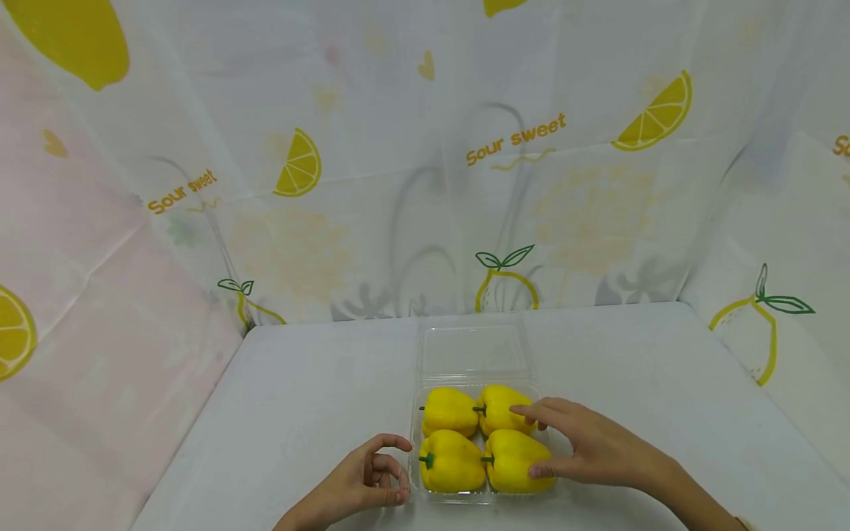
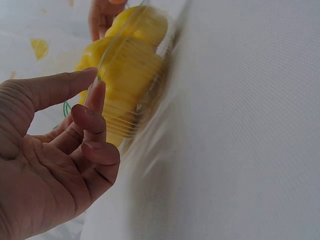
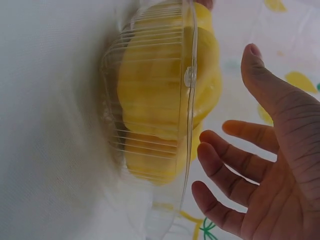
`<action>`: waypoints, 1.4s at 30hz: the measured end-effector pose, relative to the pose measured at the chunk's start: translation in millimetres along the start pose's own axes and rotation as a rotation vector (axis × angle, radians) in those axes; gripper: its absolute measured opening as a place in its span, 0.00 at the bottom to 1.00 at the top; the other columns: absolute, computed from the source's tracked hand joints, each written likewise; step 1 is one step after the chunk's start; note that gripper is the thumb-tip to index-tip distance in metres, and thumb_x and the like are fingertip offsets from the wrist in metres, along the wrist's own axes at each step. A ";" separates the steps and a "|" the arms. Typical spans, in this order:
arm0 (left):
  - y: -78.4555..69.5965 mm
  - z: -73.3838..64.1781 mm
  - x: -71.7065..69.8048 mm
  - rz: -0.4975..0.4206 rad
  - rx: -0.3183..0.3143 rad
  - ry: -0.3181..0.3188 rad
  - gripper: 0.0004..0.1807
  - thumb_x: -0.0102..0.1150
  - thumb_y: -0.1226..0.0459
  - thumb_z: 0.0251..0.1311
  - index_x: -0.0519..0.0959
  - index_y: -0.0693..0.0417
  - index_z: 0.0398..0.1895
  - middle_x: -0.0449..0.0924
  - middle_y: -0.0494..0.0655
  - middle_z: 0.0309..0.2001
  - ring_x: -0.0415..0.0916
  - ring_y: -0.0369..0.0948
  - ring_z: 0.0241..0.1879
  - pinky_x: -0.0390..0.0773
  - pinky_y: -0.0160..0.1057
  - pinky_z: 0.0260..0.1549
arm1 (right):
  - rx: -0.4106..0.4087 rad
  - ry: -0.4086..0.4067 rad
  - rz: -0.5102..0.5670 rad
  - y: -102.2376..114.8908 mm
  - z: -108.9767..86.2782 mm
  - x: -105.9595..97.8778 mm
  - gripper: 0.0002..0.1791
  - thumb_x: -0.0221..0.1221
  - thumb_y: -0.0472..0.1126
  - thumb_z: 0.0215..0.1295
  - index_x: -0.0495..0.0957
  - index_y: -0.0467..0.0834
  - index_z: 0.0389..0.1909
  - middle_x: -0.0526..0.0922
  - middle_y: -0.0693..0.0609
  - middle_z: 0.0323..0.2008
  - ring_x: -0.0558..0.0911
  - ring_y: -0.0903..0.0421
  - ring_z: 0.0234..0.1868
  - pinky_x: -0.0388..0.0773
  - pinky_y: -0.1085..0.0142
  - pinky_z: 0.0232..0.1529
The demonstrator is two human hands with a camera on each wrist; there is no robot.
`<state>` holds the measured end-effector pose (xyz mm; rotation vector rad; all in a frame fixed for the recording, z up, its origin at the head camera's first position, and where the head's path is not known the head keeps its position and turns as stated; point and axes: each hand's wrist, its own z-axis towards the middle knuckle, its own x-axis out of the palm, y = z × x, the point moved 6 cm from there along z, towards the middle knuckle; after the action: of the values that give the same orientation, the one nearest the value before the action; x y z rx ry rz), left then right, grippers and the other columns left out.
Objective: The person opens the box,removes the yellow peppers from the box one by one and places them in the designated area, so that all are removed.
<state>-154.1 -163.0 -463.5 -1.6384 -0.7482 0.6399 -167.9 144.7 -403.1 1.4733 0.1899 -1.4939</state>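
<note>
A clear plastic clamshell container (image 1: 458,498) holds several yellow bell peppers (image 1: 453,461) with green stems, and its lid (image 1: 474,350) lies folded back behind it. At the container's left edge, my left hand (image 1: 365,476) pinches the rim (image 2: 119,36) between thumb and curled fingers. My right hand (image 1: 598,446) is on the other side, fingers spread apart and loosely bent, overlapping the right-hand peppers in the head view. In the right wrist view the right hand (image 3: 265,165) stands just off the rim and grips nothing.
A white cloth covers the table (image 1: 319,391). Behind it and at both sides hangs a pale curtain (image 1: 385,243) printed with lemons and lettering.
</note>
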 end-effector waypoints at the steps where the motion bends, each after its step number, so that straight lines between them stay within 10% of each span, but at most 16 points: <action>1: 0.1 0.0 -0.1 0.001 -0.001 -0.002 0.33 0.67 0.66 0.61 0.62 0.66 0.65 0.82 0.54 0.40 0.73 0.36 0.26 0.75 0.30 0.32 | -0.004 0.001 0.000 0.4 0.2 0.6 0.37 0.62 0.63 0.61 0.70 0.48 0.67 0.77 0.63 0.49 0.77 0.61 0.45 0.77 0.62 0.46; 42: -0.3 0.4 -0.5 0.016 -0.021 -0.027 0.33 0.67 0.65 0.61 0.63 0.66 0.64 0.83 0.54 0.40 0.73 0.36 0.26 0.75 0.31 0.31 | -0.053 -0.050 -0.202 6.5 5.1 14.8 0.38 0.65 0.70 0.52 0.77 0.52 0.59 0.77 0.65 0.51 0.76 0.64 0.49 0.75 0.59 0.48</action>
<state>-154.8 -163.1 -463.3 -1.6596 -0.7641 0.6686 -163.4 130.3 -410.9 1.4063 0.3546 -1.6723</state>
